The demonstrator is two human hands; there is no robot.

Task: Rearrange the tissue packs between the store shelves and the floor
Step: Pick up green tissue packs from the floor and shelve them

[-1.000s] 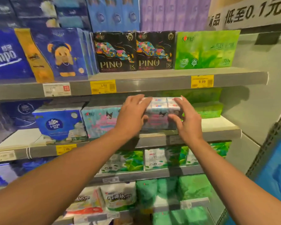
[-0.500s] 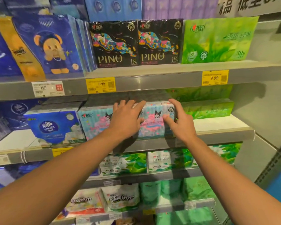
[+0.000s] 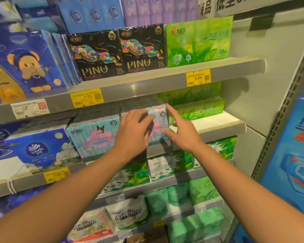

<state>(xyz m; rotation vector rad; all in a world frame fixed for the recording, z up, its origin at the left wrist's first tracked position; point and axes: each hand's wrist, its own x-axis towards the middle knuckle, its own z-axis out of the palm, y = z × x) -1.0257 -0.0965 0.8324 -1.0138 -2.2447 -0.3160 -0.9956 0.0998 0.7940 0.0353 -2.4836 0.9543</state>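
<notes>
Pastel cartoon tissue pack (image 3: 158,123) stands upright on the middle shelf (image 3: 223,130), just right of its twin pack (image 3: 93,137); left hand (image 3: 132,132) and right hand (image 3: 181,134) flank it, fingers straight and loose, holding nothing, probably squaring it into the row.

There is a single view, from a wide-angle camera worn on the person's head; it faces the store shelves (image 3: 147,86) square on and tips slightly down, so the upper rows crowd the top edge and the lower rows fall away towards the bottom; it stands close, near enough that both forearms stretch in from the bottom corners to the middle shelf; straight shelf edges bow at the borders of the frame; on the right a perforated upright (image 3: 277,130) marks the far end of the bay.
</notes>
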